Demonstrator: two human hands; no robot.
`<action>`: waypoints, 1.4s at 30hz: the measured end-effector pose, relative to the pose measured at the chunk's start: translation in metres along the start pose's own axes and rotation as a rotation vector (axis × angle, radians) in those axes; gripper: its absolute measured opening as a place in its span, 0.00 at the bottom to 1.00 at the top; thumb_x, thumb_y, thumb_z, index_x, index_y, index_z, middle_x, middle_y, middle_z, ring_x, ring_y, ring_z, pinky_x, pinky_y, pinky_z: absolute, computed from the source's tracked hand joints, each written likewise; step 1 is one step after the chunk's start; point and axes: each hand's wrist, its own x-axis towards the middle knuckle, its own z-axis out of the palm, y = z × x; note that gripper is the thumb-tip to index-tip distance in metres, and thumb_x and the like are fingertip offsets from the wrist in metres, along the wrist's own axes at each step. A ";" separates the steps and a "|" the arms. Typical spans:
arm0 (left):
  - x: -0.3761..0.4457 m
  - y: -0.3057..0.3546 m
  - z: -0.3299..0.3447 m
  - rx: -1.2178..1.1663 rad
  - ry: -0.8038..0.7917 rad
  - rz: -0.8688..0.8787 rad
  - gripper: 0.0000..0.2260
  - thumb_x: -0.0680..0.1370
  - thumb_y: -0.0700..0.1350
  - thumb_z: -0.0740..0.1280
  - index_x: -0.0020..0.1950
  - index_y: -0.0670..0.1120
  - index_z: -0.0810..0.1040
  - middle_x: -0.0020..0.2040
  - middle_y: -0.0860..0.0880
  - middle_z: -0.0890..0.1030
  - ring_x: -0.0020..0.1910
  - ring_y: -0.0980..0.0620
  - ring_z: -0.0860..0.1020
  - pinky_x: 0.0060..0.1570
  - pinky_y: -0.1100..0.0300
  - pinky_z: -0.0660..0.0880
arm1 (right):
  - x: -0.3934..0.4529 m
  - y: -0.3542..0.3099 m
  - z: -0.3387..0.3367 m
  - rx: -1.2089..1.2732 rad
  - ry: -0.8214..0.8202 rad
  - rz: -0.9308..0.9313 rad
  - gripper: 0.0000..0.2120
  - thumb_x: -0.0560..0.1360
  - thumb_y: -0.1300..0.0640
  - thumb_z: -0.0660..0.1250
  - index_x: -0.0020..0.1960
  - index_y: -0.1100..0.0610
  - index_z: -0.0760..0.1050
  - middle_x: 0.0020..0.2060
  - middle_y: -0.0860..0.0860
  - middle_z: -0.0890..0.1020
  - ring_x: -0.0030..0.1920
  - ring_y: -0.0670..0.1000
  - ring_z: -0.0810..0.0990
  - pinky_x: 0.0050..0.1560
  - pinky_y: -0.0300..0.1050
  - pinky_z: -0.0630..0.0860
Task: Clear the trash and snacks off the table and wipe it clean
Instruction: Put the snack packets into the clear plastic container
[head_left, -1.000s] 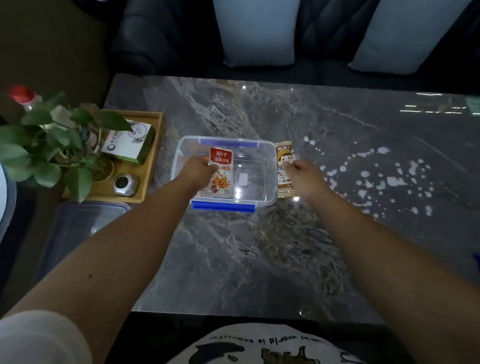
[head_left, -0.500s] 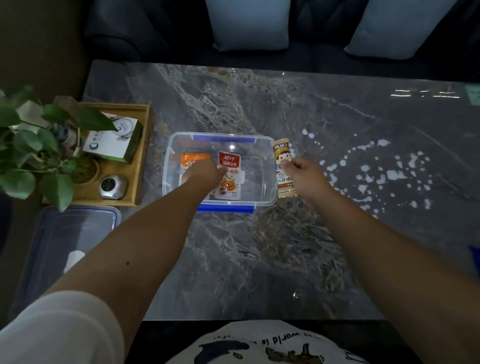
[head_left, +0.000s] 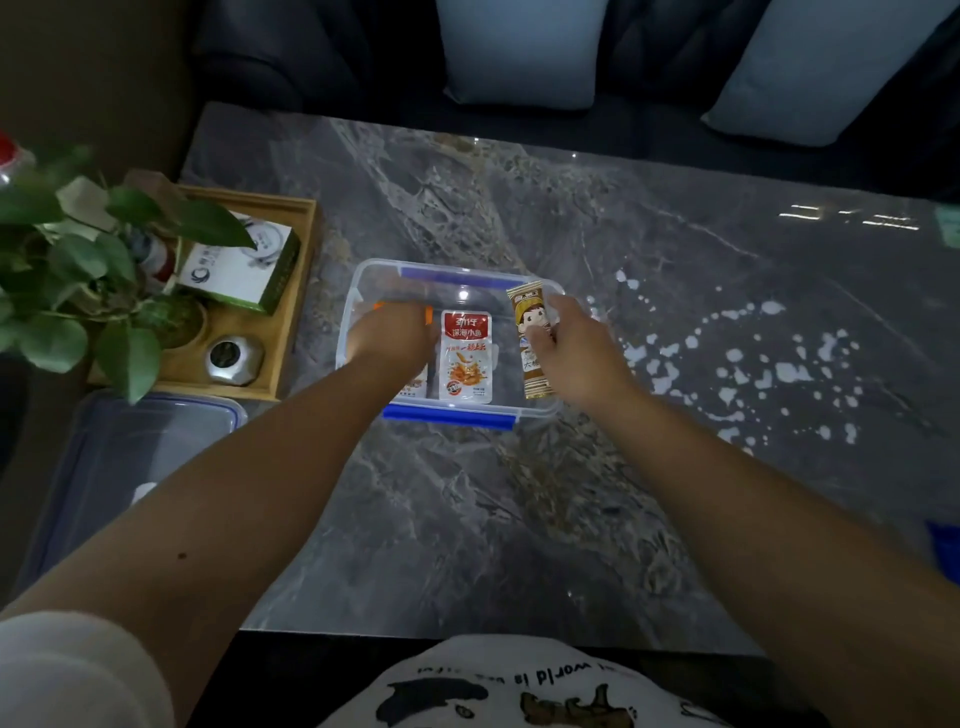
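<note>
A clear plastic box with blue clips (head_left: 449, 415) stands on the grey marble table (head_left: 519, 519). Inside it lies a red and white snack packet (head_left: 465, 356). My left hand (head_left: 389, 338) rests palm down in the box over an orange snack packet (head_left: 415, 385), mostly hiding it. My right hand (head_left: 571, 345) grips a long brown snack bar (head_left: 531, 322) and holds it over the box's right side. White spilled spots (head_left: 753, 364) cover the table to the right.
A wooden tray (head_left: 291, 291) on the left holds a potted plant (head_left: 78, 280), a white and green carton (head_left: 241, 265) and a small metal tin (head_left: 231, 356). The box's lid (head_left: 130, 457) lies at the near left. Sofa cushions stand behind the table.
My left hand let go of the red and white packet, which now lies flat in the box. My right hand lifted the brown bar from the table and moved it left over the box.
</note>
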 end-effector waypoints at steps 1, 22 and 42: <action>-0.004 -0.004 -0.006 0.002 0.059 0.018 0.11 0.80 0.51 0.56 0.43 0.49 0.74 0.39 0.46 0.80 0.37 0.44 0.77 0.33 0.57 0.67 | 0.002 -0.005 0.005 -0.065 -0.001 -0.010 0.19 0.79 0.51 0.58 0.68 0.54 0.64 0.42 0.51 0.80 0.40 0.53 0.80 0.40 0.48 0.77; -0.042 -0.070 0.000 -0.509 0.070 -0.125 0.19 0.83 0.50 0.51 0.72 0.43 0.62 0.61 0.36 0.76 0.56 0.35 0.76 0.45 0.53 0.66 | 0.036 -0.012 0.064 -0.659 -0.222 0.043 0.09 0.77 0.61 0.60 0.37 0.57 0.70 0.45 0.56 0.82 0.39 0.52 0.75 0.42 0.46 0.74; -0.041 -0.066 0.007 -0.427 0.136 -0.130 0.17 0.83 0.49 0.50 0.70 0.45 0.63 0.45 0.42 0.78 0.39 0.46 0.73 0.38 0.53 0.65 | 0.025 -0.003 0.048 -0.876 -0.388 -0.291 0.14 0.74 0.60 0.66 0.58 0.61 0.73 0.41 0.53 0.76 0.37 0.52 0.74 0.37 0.45 0.73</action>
